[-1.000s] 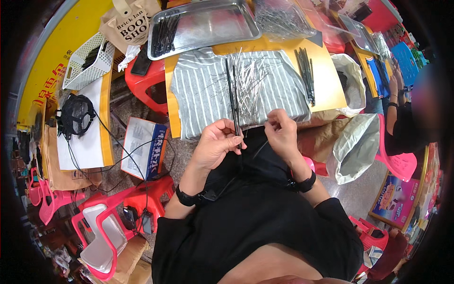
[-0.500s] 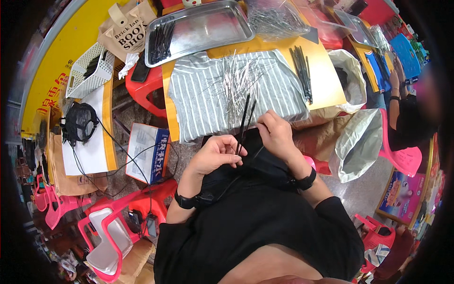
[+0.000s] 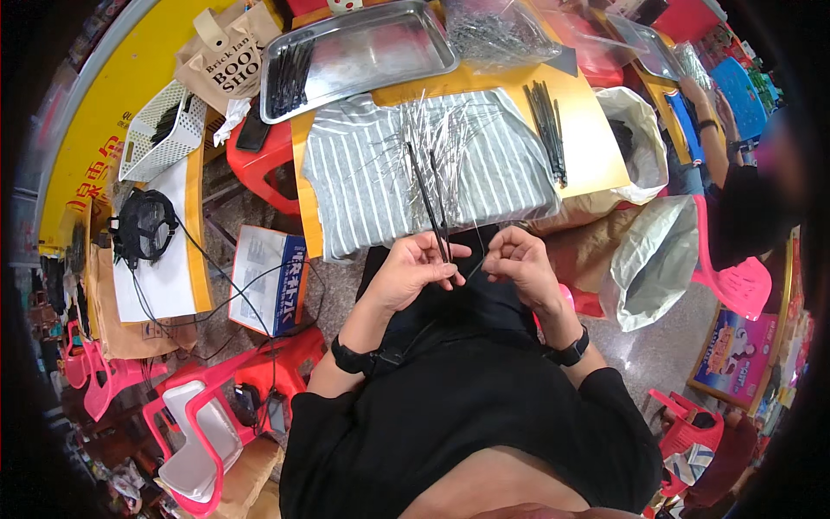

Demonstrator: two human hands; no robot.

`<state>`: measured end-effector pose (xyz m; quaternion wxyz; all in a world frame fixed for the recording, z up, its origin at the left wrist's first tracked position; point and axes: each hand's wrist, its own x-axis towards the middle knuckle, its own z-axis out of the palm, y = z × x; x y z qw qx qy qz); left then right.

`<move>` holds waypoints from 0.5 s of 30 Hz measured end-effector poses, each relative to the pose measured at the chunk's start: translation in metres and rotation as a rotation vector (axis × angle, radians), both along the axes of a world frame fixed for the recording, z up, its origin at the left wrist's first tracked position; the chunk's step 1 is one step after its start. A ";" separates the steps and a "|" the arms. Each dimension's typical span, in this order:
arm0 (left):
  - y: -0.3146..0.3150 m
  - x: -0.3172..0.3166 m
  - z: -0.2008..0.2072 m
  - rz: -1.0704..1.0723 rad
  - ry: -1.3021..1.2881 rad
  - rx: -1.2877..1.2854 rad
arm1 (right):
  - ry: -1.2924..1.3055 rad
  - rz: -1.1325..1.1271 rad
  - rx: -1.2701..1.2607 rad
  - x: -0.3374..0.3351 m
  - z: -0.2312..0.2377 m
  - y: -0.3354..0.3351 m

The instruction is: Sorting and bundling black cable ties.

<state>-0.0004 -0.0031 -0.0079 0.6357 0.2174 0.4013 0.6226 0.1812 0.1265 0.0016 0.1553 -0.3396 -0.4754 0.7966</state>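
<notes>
Two thin black sticks (image 3: 420, 186) stand up from between the thumb and fingers of my left hand (image 3: 419, 272), which is closed on them. To its right, my right hand (image 3: 521, 266) pinches a thin dark wire (image 3: 479, 242) that runs toward the left fingertips; where the wire ends is too fine to tell. Both hands are above my lap, just in front of the table's near edge. Beyond them a loose pile of thin silver wires (image 3: 450, 143) lies on a grey and white striped cloth (image 3: 354, 195).
Right of the cloth lies a bunch of black sticks (image 3: 546, 138). A metal tray (image 3: 380, 52) with more black sticks stands at the back, beside a clear bag (image 3: 501, 39) of dark pieces. Open sacks (image 3: 661, 259) stand at right, near another person (image 3: 743, 199). A white basket (image 3: 160, 138) is at left.
My right hand has lowered and moved slightly right, and a thin wire now shows at its fingers. The sticks in my left hand now lean left. The other person's arm has reached farther forward.
</notes>
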 end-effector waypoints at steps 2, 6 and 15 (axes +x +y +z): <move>-0.007 0.001 0.003 -0.033 0.011 -0.022 | 0.027 0.056 -0.064 -0.001 -0.002 -0.002; -0.015 0.004 0.004 -0.055 0.044 -0.026 | 0.047 0.191 -0.187 -0.002 -0.009 -0.008; -0.008 0.020 -0.001 0.001 0.121 -0.016 | 0.111 0.193 -0.053 -0.006 -0.005 -0.020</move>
